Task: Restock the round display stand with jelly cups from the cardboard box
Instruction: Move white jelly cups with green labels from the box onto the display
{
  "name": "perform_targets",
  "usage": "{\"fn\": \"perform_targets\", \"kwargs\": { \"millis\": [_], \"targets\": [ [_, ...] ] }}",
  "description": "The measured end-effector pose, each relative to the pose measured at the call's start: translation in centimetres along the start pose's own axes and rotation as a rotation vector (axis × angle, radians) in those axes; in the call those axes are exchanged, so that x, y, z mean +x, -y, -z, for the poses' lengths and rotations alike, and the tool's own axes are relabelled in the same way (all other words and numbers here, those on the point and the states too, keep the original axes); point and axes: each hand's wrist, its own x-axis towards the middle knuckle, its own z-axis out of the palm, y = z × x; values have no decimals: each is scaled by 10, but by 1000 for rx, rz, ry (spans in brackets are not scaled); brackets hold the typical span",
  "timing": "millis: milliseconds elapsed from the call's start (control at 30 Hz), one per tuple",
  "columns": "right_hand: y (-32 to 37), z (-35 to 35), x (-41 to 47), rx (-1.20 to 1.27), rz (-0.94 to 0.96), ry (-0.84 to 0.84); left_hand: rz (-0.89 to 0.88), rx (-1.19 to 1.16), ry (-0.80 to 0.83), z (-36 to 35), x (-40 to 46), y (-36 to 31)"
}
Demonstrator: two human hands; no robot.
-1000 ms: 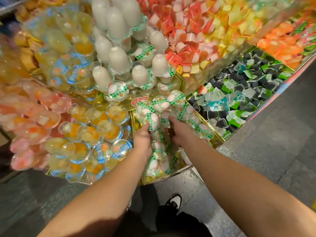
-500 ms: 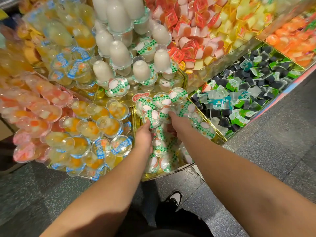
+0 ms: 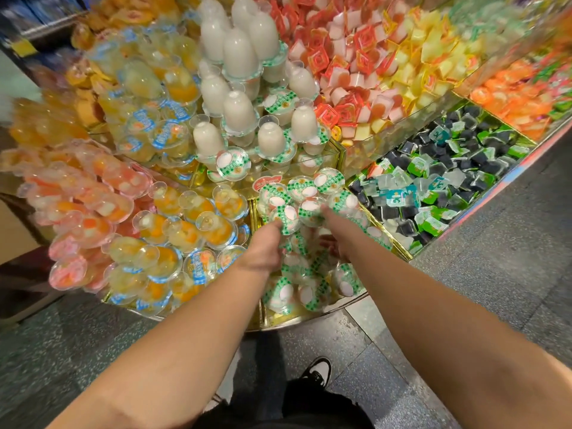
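Left hand (image 3: pixel 263 247) fingers curled on a green-checked jelly cup (image 3: pixel 286 215) at the pile top. Right hand (image 3: pixel 337 230) fingers partly buried among the jelly cups (image 3: pixel 303 274); grip state there unclear. Both working the wedge compartment of the round display stand (image 3: pixel 309 317), rim just below the wrists. Orange fruit cups (image 3: pixel 185 230) left of the fingers, dark and green square jellies (image 3: pixel 433 193) right. Cardboard box out of frame. Best: seat cups lid-up, fill low gaps first, keep stack off the divider, release gently to avoid rollouts.
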Motion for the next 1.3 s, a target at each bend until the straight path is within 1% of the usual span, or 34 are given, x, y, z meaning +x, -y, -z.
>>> {"fn": "perform_targets", "kwargs": {
  "millis": [67, 167, 233, 300, 400, 533, 633, 700, 767, 833, 900, 1033, 1100, 1200, 1300],
  "targets": [
    [-3, 7, -14, 32, -11, -21, -10, 19, 1, 10, -11, -6],
    [-8, 10, -39, -9, 30, -40, -109, 84, 24, 32, -28, -16],
    [-6, 2, -59, -78, 137, -83, -186, 112, 78, 57, -44, -26],
    [3, -20, -86, -109, 273, -118, -291, 135, 127, 93, -65, -39],
    [22, -79, -143, -183, 474, -114, -441, 158, 125, 167, -103, -60],
    [37, -181, -213, -333, 707, -9, -566, 227, 75, 290, -146, -83],
    [42, -273, -252, -477, 868, 63, -681, 309, -93, 389, -167, -95],
    [43, -331, -269, -657, 959, 96, -721, 435, -249, 450, -176, -98],
    [42, -385, -280, -860, 1066, 115, -702, 531, -383, 505, -181, -96],
    [39, -434, -287, -982, 1142, 170, -664, 628, -489, 552, -182, -91],
    [35, -480, -289, -1076, 1192, 237, -627, 697, -553, 590, -178, -87],
    [31, -564, -271, -1213, 1230, 341, -564, 705, -613, 650, -159, -89],
    [34, -603, -256, -1250, 1208, 366, -527, 722, -635, 678, -140, -95],
    [40, -657, -228, -1280, 1120, 437, -443, 780, -690, 718, -108, -112],
    [59, -715, -189, -1339, 1039, 481, -354, 852, -709, 757, -69, -138]
  ]
}}
